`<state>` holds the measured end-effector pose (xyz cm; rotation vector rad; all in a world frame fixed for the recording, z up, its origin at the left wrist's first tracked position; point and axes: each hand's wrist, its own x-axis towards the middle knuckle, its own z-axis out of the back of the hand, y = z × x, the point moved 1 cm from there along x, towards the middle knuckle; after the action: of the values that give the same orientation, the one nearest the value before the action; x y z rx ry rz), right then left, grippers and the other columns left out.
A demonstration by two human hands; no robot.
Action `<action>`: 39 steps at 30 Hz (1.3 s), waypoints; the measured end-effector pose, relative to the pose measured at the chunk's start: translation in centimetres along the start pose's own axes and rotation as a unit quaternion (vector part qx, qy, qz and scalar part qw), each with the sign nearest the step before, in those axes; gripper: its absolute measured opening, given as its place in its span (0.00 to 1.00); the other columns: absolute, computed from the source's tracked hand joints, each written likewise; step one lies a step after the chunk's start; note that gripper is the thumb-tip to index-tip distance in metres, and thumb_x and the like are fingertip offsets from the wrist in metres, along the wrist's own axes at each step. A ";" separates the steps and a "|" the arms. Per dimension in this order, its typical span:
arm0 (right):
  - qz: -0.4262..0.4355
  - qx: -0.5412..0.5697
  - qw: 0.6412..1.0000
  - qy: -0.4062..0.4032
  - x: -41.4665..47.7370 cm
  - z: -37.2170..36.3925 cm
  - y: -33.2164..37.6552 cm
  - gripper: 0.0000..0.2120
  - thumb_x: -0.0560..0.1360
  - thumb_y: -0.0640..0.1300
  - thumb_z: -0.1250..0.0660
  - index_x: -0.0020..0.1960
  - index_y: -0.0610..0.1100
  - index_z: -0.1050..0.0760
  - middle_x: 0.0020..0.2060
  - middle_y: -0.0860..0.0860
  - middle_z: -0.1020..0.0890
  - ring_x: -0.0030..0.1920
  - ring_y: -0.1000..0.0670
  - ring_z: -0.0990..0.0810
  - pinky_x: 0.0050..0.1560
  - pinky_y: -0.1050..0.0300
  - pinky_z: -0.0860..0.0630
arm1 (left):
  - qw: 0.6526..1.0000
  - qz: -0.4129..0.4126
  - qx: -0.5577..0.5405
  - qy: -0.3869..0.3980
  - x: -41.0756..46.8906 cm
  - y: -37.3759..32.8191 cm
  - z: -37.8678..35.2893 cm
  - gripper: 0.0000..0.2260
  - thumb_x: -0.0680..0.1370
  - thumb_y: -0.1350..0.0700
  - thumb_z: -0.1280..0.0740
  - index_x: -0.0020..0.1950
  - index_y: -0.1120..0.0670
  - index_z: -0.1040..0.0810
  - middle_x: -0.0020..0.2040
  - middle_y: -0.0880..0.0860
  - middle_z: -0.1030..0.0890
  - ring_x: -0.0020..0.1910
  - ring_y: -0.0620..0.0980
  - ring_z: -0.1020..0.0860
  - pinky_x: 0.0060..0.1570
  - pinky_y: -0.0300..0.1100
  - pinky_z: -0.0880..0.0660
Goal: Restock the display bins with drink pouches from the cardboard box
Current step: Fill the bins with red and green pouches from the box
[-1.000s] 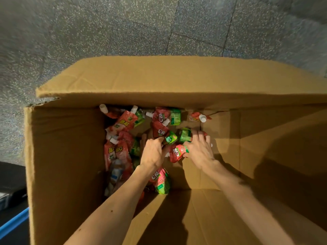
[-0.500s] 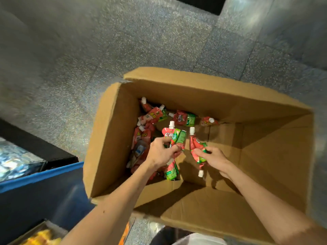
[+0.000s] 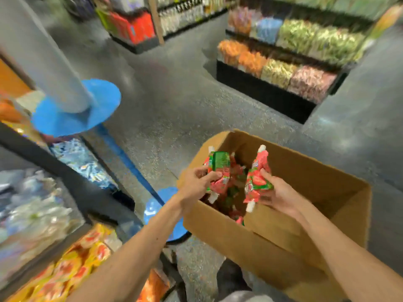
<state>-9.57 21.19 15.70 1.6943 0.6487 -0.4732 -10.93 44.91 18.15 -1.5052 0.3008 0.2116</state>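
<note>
Up they come: left hand and right hand each grip a bunch of drink pouches, now lifted above the cardboard box, so the display bins on my left are next.

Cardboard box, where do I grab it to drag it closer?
Take the cardboard box by its left wall's top rim, from above: the top stands open and that rim is exposed. The left hand and right hand hold pouches, so free one first.
</note>
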 end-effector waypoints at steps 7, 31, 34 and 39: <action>0.071 -0.034 0.977 0.198 -6.4 -17.5 2.2 0.32 0.70 0.54 0.29 0.70 0.41 0.29 0.62 0.38 0.20 0.62 0.35 0.22 0.68 0.33 0.31 | 0.986 -0.063 -0.137 -0.075 -11.0 -4.5 9.3 0.05 0.78 0.64 0.34 0.46 0.61 0.18 0.41 0.59 0.17 0.37 0.51 0.19 0.41 0.42 0.21; 0.112 -0.161 0.845 0.498 -13.2 -52.9 4.0 0.29 0.64 0.51 0.22 0.58 0.34 0.20 0.50 0.39 0.15 0.50 0.42 0.15 0.51 0.46 0.19 | 0.857 -0.264 -0.315 -0.311 -30.0 -12.2 33.0 0.11 0.72 0.63 0.35 0.52 0.66 0.21 0.45 0.62 0.16 0.41 0.50 0.16 0.42 0.40 0.20; 0.121 -0.167 0.842 0.499 -13.6 -55.0 5.3 0.32 0.59 0.54 0.19 0.55 0.36 0.20 0.46 0.41 0.14 0.50 0.41 0.15 0.60 0.38 0.23 | 0.834 -0.259 -0.355 -0.334 -30.3 -13.6 34.0 0.14 0.72 0.60 0.39 0.52 0.66 0.22 0.45 0.62 0.16 0.42 0.52 0.16 0.45 0.42 0.18; 0.160 -0.183 0.843 0.480 -14.9 -57.1 6.5 0.32 0.54 0.55 0.23 0.53 0.39 0.20 0.47 0.43 0.13 0.49 0.42 0.14 0.58 0.38 0.21 | 0.818 -0.251 -0.385 -0.346 -30.4 -15.4 34.7 0.18 0.70 0.56 0.39 0.55 0.64 0.21 0.48 0.62 0.16 0.44 0.53 0.17 0.53 0.48 0.22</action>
<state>-18.63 73.52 42.27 1.5462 1.0498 0.7713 -32.52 80.08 43.92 -2.1107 -0.8718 0.4721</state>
